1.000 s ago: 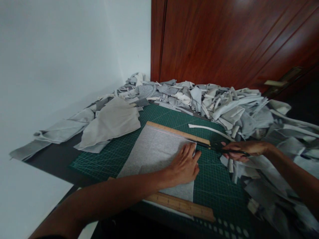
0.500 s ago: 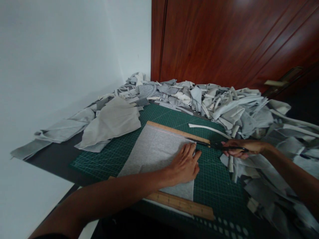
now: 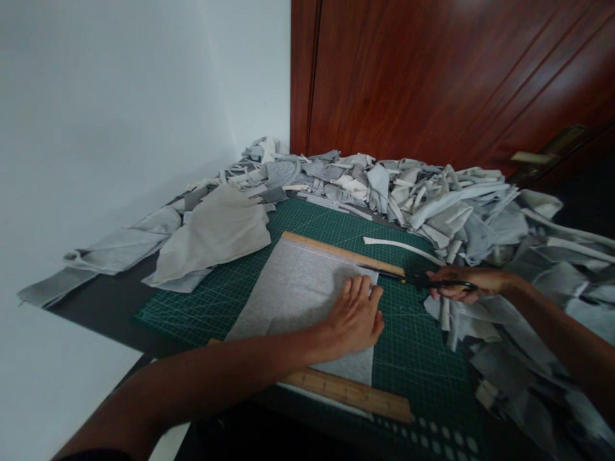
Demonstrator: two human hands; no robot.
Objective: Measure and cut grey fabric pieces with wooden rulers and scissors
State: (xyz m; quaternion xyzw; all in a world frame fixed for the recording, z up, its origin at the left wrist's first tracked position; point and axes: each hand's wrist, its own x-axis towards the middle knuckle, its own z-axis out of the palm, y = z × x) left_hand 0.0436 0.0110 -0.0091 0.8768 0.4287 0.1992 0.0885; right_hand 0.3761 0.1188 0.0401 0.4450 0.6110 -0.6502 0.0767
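Observation:
A grey piece of fabric (image 3: 288, 288) lies flat on a green cutting mat (image 3: 408, 346). Pressed palm-down near its right side is my left hand (image 3: 354, 315), with the fingers stretched out over the cloth. My right hand (image 3: 485, 280) grips black-handled scissors (image 3: 418, 280) by the handles. Their blades point left along the fabric's far edge, at its far right corner, beside a wooden ruler (image 3: 327, 248). A second wooden ruler (image 3: 355, 393) runs along the near edge, partly hidden by my left forearm.
Heaped fabric scraps (image 3: 461, 211) line the back and right of the table. Larger pale cloth pieces (image 3: 216, 234) lie at the left. One white strip (image 3: 401, 246) curves across the mat beyond the scissors. A white wall (image 3: 120, 115) and a wooden door (image 3: 423, 77) stand behind.
The fingers of my left hand have drawn back slightly from the fabric's far right corner and the scissor blades. The right hand and scissors stay nearly in place.

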